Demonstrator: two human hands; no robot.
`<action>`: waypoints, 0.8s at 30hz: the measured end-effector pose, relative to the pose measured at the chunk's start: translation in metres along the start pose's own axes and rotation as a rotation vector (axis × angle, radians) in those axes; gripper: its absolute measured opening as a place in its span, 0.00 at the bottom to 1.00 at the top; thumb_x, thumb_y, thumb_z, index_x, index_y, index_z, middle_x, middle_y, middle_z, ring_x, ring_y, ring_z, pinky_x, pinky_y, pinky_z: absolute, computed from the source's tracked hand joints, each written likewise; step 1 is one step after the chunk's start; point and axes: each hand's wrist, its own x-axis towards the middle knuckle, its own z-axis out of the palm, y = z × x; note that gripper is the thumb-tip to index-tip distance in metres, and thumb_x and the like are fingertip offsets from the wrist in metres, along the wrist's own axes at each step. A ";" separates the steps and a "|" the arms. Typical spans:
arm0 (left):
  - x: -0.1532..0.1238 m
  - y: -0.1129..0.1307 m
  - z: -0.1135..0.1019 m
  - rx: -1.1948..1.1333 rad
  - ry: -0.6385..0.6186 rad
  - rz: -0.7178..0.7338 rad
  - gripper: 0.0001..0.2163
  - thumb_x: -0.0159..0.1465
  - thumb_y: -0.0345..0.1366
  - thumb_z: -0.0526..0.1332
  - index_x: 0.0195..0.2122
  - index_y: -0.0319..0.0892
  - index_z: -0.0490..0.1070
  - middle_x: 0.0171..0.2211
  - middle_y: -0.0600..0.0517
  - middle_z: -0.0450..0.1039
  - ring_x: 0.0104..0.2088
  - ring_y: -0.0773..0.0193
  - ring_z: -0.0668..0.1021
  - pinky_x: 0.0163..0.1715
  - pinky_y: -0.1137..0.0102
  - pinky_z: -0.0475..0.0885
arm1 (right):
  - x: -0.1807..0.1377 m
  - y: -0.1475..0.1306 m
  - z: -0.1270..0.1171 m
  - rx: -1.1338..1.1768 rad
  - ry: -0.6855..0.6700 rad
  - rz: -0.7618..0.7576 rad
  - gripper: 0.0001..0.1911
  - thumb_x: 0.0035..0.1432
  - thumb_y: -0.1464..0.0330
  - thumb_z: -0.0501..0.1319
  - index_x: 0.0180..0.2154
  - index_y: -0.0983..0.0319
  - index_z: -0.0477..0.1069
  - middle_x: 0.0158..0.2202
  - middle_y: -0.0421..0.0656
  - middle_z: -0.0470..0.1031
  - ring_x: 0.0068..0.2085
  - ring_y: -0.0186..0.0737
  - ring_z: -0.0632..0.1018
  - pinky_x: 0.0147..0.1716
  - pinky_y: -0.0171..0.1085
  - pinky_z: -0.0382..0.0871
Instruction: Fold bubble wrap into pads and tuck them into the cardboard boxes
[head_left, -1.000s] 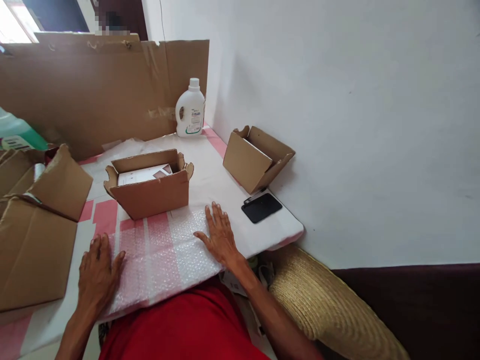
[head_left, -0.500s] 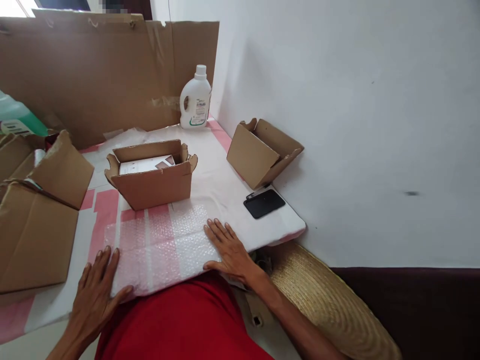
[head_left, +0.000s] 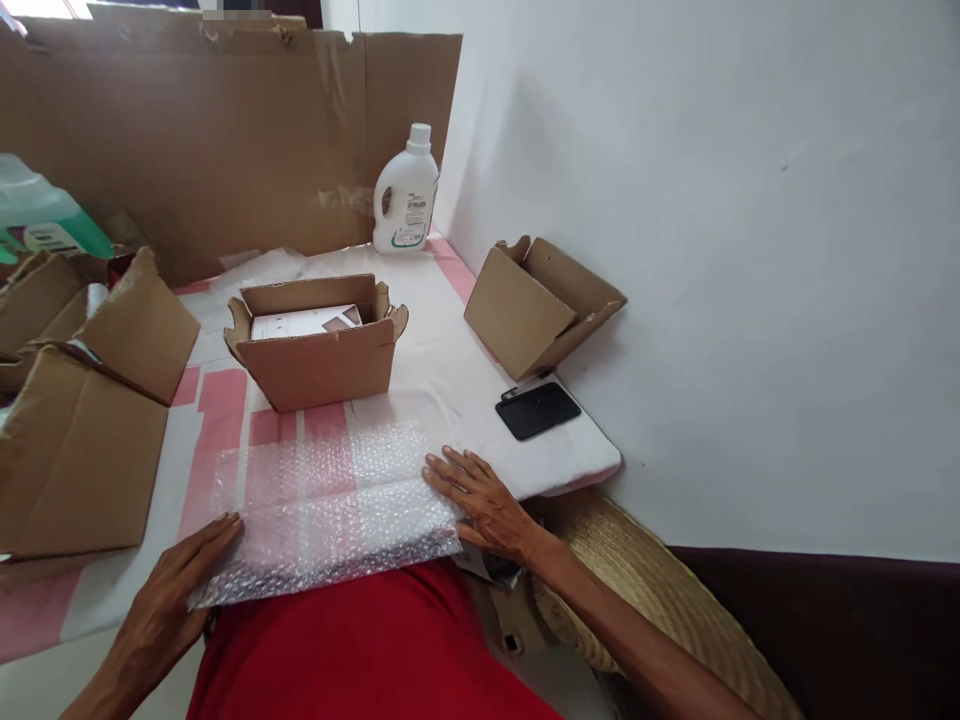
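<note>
A clear sheet of bubble wrap lies along the table's front edge, against my red clothing. Its near edge is bent over the table edge. My left hand rests at the sheet's left side, fingers stretched out and close together; its thumb is hidden at the near corner. At the right end, my right hand has its fingers spread over the sheet's edge, with the thumb by the near corner. Just beyond the sheet stands an open cardboard box with a white printed box inside.
A black phone lies near the right corner, before a tilted open carton by the wall. Behind stands a white jug. Larger cartons and a green-liquid bottle are left. A woven straw piece sits below the table.
My left thumb has gone from the sheet's top to out of sight near its corner. My right hand has shifted slightly right. The bubble wrap's near edge now shows bent and raised. The view has shifted slightly.
</note>
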 end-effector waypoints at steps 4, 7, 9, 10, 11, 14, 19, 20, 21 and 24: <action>0.007 0.002 -0.004 -0.150 0.023 -0.141 0.25 0.65 0.36 0.58 0.64 0.54 0.64 0.60 0.50 0.73 0.57 0.56 0.77 0.59 0.60 0.74 | 0.000 -0.011 0.008 0.054 0.043 0.072 0.35 0.66 0.55 0.56 0.70 0.58 0.56 0.71 0.47 0.58 0.71 0.54 0.56 0.68 0.55 0.49; 0.015 0.004 -0.007 -0.257 0.031 -0.180 0.21 0.65 0.36 0.58 0.60 0.52 0.70 0.58 0.50 0.74 0.56 0.57 0.79 0.58 0.62 0.74 | 0.002 -0.025 0.017 0.079 0.146 0.110 0.26 0.68 0.62 0.55 0.65 0.57 0.65 0.69 0.49 0.62 0.69 0.52 0.60 0.67 0.55 0.52; 0.018 0.004 -0.009 -0.311 0.057 -0.221 0.17 0.65 0.39 0.59 0.55 0.52 0.74 0.56 0.49 0.76 0.54 0.56 0.80 0.56 0.63 0.76 | 0.004 -0.033 0.024 0.125 0.240 0.134 0.21 0.69 0.66 0.53 0.60 0.57 0.71 0.65 0.48 0.67 0.67 0.50 0.64 0.66 0.54 0.54; 0.019 0.005 -0.009 -0.328 0.070 -0.240 0.16 0.65 0.41 0.59 0.53 0.52 0.75 0.55 0.49 0.77 0.53 0.55 0.80 0.55 0.62 0.76 | 0.005 -0.036 0.026 0.156 0.287 0.148 0.20 0.69 0.66 0.52 0.58 0.57 0.73 0.63 0.48 0.70 0.65 0.50 0.66 0.65 0.54 0.55; 0.020 0.004 -0.010 -0.340 0.086 -0.256 0.15 0.64 0.44 0.60 0.50 0.52 0.77 0.53 0.49 0.78 0.51 0.55 0.81 0.55 0.62 0.76 | 0.007 -0.039 0.028 0.191 0.338 0.162 0.19 0.69 0.66 0.52 0.56 0.57 0.74 0.60 0.47 0.73 0.63 0.49 0.68 0.64 0.54 0.57; 0.023 0.006 -0.012 -0.353 0.113 -0.332 0.15 0.62 0.49 0.62 0.46 0.51 0.79 0.50 0.50 0.80 0.50 0.54 0.82 0.54 0.60 0.76 | 0.015 -0.044 0.031 0.299 0.492 0.240 0.15 0.70 0.64 0.53 0.48 0.57 0.77 0.52 0.47 0.79 0.56 0.49 0.74 0.58 0.53 0.63; 0.035 0.022 -0.011 -0.326 0.221 -0.632 0.17 0.61 0.54 0.62 0.39 0.47 0.79 0.40 0.53 0.81 0.40 0.58 0.81 0.45 0.66 0.77 | 0.034 -0.051 0.026 0.376 0.615 0.480 0.15 0.70 0.59 0.57 0.33 0.59 0.74 0.37 0.46 0.78 0.43 0.48 0.75 0.46 0.46 0.68; 0.038 0.027 -0.010 -0.316 0.246 -0.676 0.17 0.61 0.55 0.62 0.38 0.47 0.78 0.38 0.53 0.80 0.39 0.59 0.81 0.43 0.67 0.76 | 0.037 -0.053 0.025 0.371 0.617 0.513 0.17 0.70 0.59 0.56 0.31 0.59 0.73 0.35 0.46 0.77 0.41 0.47 0.74 0.44 0.45 0.68; 0.041 0.031 -0.009 -0.301 0.268 -0.709 0.18 0.61 0.56 0.62 0.37 0.46 0.78 0.36 0.53 0.79 0.37 0.60 0.80 0.41 0.68 0.75 | 0.040 -0.054 0.024 0.365 0.617 0.542 0.18 0.71 0.58 0.56 0.30 0.59 0.71 0.33 0.45 0.76 0.40 0.47 0.73 0.43 0.44 0.67; 0.050 0.039 -0.005 -0.252 0.319 -0.735 0.19 0.61 0.57 0.61 0.34 0.45 0.76 0.31 0.54 0.77 0.34 0.61 0.78 0.38 0.69 0.73 | 0.046 -0.058 0.024 0.346 0.615 0.600 0.19 0.71 0.58 0.56 0.29 0.59 0.68 0.31 0.42 0.73 0.38 0.45 0.71 0.41 0.42 0.63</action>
